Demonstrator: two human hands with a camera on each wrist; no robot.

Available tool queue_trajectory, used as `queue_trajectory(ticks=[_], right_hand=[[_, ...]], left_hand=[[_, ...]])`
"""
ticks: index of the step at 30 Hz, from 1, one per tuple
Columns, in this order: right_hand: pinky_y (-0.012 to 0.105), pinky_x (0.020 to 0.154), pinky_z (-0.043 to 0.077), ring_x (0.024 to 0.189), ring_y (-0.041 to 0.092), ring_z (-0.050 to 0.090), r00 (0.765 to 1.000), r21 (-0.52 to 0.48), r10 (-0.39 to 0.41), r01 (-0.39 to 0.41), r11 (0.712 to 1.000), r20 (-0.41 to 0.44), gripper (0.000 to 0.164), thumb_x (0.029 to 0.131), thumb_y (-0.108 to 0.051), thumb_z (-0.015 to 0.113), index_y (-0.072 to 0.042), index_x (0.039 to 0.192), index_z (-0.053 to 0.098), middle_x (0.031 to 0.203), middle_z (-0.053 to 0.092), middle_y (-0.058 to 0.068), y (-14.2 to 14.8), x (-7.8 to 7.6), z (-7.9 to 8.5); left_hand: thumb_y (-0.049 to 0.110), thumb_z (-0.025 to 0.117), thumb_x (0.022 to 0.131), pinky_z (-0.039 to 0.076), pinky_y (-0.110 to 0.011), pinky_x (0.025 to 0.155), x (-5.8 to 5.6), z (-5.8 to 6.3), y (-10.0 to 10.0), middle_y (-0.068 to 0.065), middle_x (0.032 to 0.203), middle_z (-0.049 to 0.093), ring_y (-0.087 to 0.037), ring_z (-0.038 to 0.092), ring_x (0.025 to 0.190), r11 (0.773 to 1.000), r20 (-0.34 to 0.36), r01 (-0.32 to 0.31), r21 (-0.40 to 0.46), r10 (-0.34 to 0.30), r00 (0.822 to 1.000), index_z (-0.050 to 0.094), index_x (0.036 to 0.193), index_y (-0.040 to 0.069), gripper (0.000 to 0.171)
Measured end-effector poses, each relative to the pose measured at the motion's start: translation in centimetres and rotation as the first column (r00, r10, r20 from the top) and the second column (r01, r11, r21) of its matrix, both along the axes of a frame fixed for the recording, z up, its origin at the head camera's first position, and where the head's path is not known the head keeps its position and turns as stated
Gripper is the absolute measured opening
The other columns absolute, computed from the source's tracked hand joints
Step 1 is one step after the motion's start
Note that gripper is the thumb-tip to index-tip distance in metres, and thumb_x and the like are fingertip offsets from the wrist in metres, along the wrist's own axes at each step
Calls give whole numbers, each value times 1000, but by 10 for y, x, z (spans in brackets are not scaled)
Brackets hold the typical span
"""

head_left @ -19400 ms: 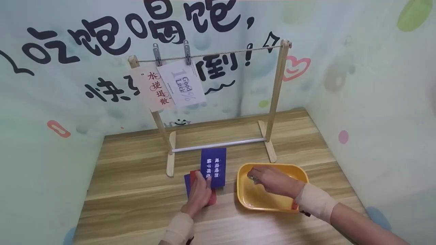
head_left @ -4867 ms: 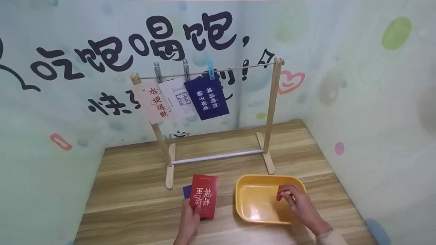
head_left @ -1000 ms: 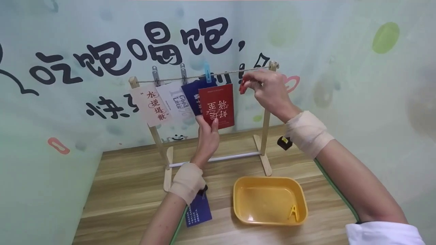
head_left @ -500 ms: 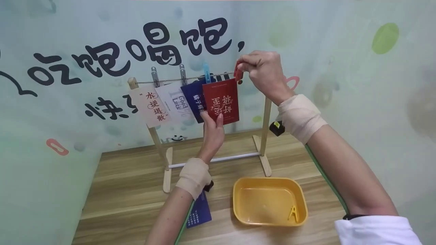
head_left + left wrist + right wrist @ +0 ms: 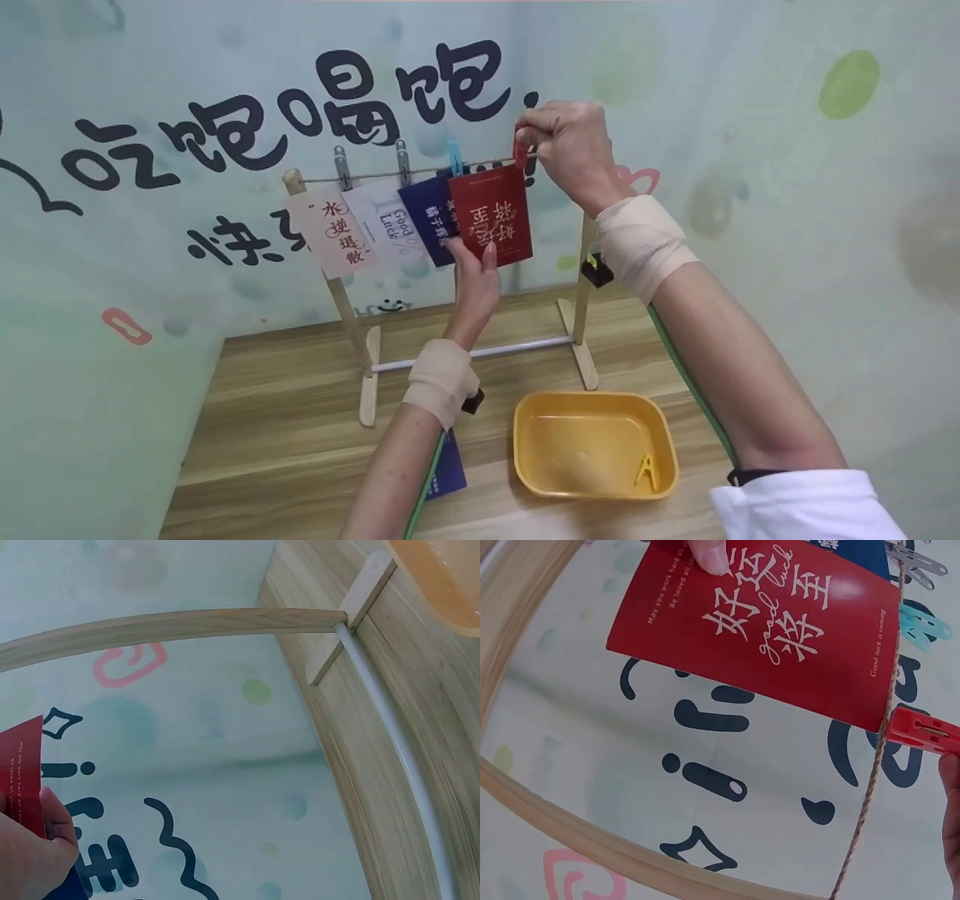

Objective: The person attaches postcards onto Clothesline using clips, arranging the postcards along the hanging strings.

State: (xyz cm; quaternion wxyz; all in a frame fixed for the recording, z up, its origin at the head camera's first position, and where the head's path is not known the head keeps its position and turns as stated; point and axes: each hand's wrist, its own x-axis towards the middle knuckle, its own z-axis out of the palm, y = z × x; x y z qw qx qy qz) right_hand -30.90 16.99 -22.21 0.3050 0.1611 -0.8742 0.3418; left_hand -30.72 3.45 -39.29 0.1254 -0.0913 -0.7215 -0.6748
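My left hand [image 5: 478, 289] pinches a red card [image 5: 491, 214] near its lower edge, thumb in front. The card's top edge meets the rope [image 5: 864, 810], overlapping a navy card [image 5: 429, 217] that hangs from a light-blue clothespin [image 5: 455, 156]. With my right hand [image 5: 574, 150] I pinch a red clothespin [image 5: 926, 730], its tip at the rope beside the card's top right corner. In the left wrist view, the red card and left hand show only at the left edge. Whether the clothespin's jaws grip the card is hard to tell.
Grey clothespins [image 5: 343, 168] hold a pink card [image 5: 337, 236] and a white card [image 5: 386, 225] on the wooden rack. A yellow tray [image 5: 521, 450] with a yellow clothespin [image 5: 646, 472] stands on the table. Another navy card [image 5: 448, 469] lies partly behind my left forearm.
My left hand has raised the red card up and right to the rope. My right hand has brought the red clothespin left and up onto the rope at the card's corner.
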Motion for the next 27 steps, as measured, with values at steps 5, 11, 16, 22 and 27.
queue_trajectory(ticks=[5, 11, 16, 22, 27], right_hand=[[17, 64, 45, 76, 13, 60, 1000, 75, -13, 15, 997, -19, 19, 99, -10, 62, -7, 95, 80, 87, 74, 12, -4, -4, 1], [25, 74, 53, 85, 19, 65, 1000, 130, -25, 25, 991, 0, 18, 99, -10, 62, -7, 99, 79, 94, 76, 12, -6, -5, 2], [26, 78, 56, 85, 17, 63, 998, 121, -54, 49, 991, 37, 19, 99, -12, 61, -9, 105, 79, 98, 76, 11, -9, -5, 6], [22, 68, 49, 83, 15, 61, 997, 140, -65, 60, 988, 31, 20, 100, -13, 60, -10, 101, 80, 95, 76, 9, -12, -5, 6], [20, 65, 44, 81, 14, 58, 991, 176, -58, 35, 984, 125, 20, 101, -12, 59, -11, 101, 79, 98, 77, 6, -11, -6, 5]], left_hand=[[11, 42, 106, 30, -38, 122, 0, -2, -4, -20, 140, 43, -30, 42, 139, 1000, -1, 6, -30, -6, 1000, 24, 142, 1, 41], [11, 40, 106, 29, -38, 122, -1, -4, -6, -20, 140, 42, -29, 42, 139, 999, -1, 4, -35, -4, 1000, 24, 141, 1, 40], [11, 40, 106, 33, -39, 120, -1, -6, -6, -21, 138, 44, -30, 46, 135, 999, 17, -21, -48, 22, 1000, 25, 140, 1, 38], [13, 39, 107, 34, -39, 119, -1, -7, -5, -19, 137, 45, -29, 46, 134, 998, 35, -9, -64, 11, 999, 24, 141, 3, 38], [11, 40, 107, 36, -39, 118, -1, -7, -3, -19, 135, 47, -30, 48, 132, 998, 41, -17, -60, 19, 999, 26, 138, 3, 35]])
